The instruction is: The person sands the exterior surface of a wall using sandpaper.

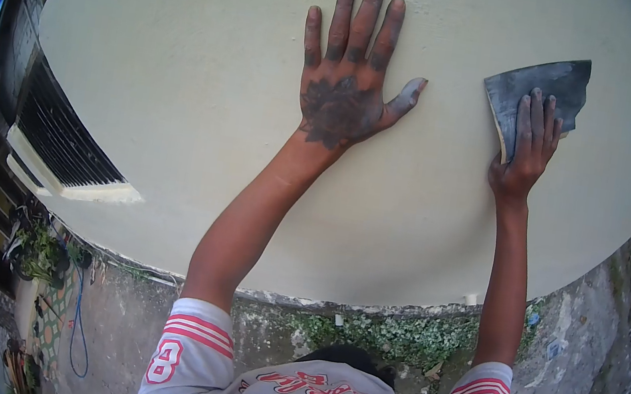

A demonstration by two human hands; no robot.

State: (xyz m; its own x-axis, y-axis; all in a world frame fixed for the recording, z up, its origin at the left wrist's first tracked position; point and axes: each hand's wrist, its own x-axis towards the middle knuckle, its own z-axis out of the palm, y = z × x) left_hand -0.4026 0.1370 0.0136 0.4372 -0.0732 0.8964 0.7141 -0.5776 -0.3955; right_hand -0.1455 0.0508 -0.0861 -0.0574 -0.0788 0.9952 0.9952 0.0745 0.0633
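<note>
A pale cream wall fills most of the view. My left hand lies flat against it with the fingers spread, holding nothing; its thumb is coated in whitish dust. To the right, my right hand grips a dark grey sheet of sandpaper. The fingers lie over the sheet's dusty face, and the thumb is at its lower left edge. A pale backing shows along that edge, and the right side is ragged. The sheet is up against the wall or very close to it.
A louvred vent or window with a pale sill is set in the wall at left. Below run a strip of small green plants and rough concrete ground. A blue hose and potted plants are at lower left.
</note>
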